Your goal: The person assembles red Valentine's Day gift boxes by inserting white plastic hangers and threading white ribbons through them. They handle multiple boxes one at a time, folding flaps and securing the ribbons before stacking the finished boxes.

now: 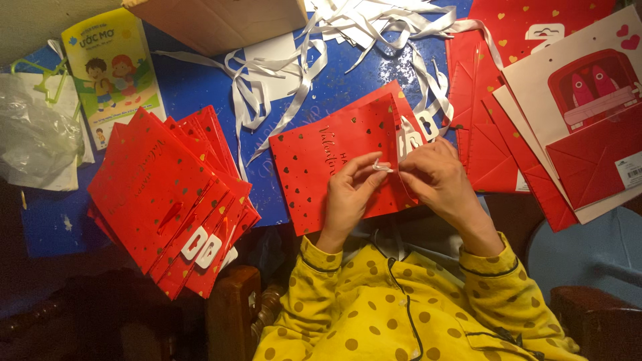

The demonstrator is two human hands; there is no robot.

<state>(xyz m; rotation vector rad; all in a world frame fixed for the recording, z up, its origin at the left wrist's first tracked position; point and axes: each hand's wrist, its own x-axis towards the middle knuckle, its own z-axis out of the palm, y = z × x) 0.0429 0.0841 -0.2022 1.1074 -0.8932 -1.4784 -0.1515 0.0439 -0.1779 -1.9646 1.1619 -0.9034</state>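
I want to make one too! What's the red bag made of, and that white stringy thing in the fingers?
The red bag looks like smooth, stiff paper or thin card: it lies flat with sharp folded creases, and the small gold hearts on it glint like foil. The white ribbon pinched between the left hand and right hand looks like satin fabric or plastic, flat and slightly shiny; which one is hard to tell.

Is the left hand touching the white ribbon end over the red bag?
Touching. The head view shows the left hand pinching the white ribbon end between fingertips, over the red gift bag.
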